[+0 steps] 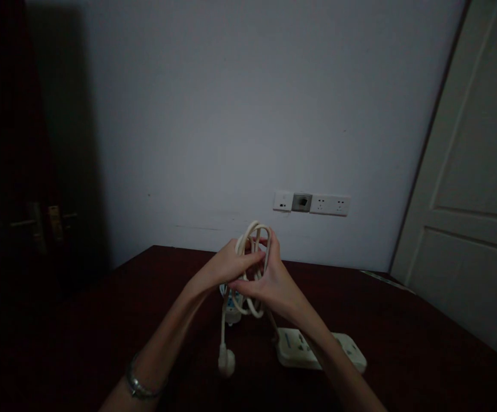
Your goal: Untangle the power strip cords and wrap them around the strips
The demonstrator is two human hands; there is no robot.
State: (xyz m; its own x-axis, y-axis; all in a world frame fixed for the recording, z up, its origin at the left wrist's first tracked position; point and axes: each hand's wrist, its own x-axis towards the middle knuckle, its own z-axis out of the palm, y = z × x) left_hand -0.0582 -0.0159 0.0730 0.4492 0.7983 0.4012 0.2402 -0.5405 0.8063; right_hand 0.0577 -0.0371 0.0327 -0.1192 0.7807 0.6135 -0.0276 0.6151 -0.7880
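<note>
Dim room here, a pale plain wall (197, 131) ahead of us, a white panelled door (466, 217) at right, and below it all a dark red-brown worktop (179, 355). And there, in mid-picture, we have the coiled off-white cable (240, 246), held up above the worktop! Its loops stand on end, long axis close to vertical. The left hand (231, 262) and the right hand (273, 280) both grip it, fingers closed round the strands, thumbs crossing its front. Down at the left runs one strand, ending in a rounded white plug (226, 362), cable end up; we can't make out its pins, nor whether it touches the worktop. To the right lies the flat white power strip (289, 349), lengthwise left to right, cable at its left end, its middle hidden by our right forearm. Behind the coil, a blue-and-white object (233, 315) is mostly covered; most fingertips are lost to us too.
</note>
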